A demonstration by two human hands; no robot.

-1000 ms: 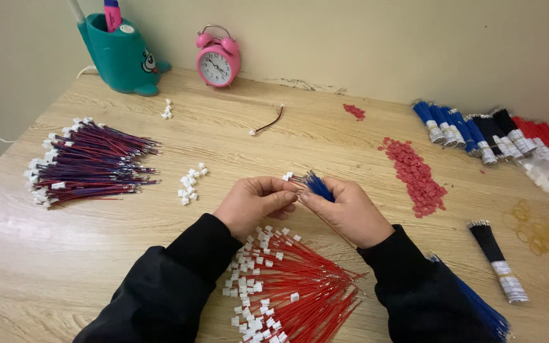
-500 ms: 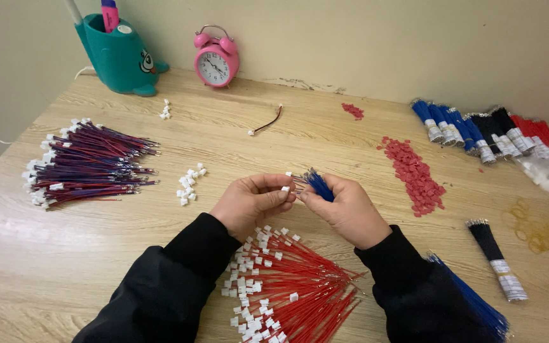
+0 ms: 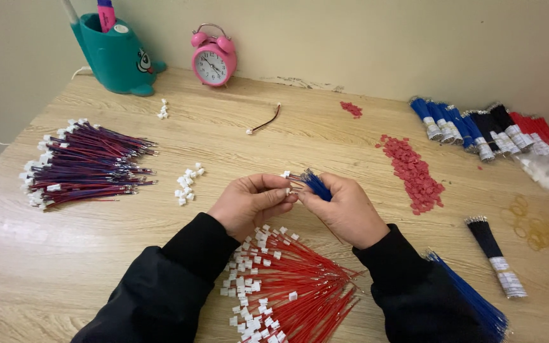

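1. A pale wooden surface (image 3: 325,146) fills the head view, backed by a cream wall.
2. A heap of red wires with white end plugs (image 3: 293,286) lies nearest the person, directly below both hands and between the black sleeves.
3. A fanned pile of red-and-blue wires with white plugs (image 3: 87,164) lies at far left, well apart from the hands.
4. Banded bundles of blue, black and red wire (image 3: 490,130) line the far right edge; a loose blue wire bundle (image 3: 471,302) lies beside the right sleeve, and a black banded bundle (image 3: 494,254) lies just right of it.
5. A teal pen holder (image 3: 112,57) and a pink alarm clock (image 3: 212,60) stand against the wall.
6. A strip of small red pieces (image 3: 414,171) runs right of the hands.
7. The right hand (image 3: 344,209) is clenched around a small bunch of blue wires (image 3: 316,184), their tips pointing away from the person.
8. The left hand (image 3: 252,203) pinches a small white connector (image 3: 289,190) at its fingertips, touching the right hand's fingers.
9. Loose white connectors (image 3: 187,184) sit just left of the left hand.
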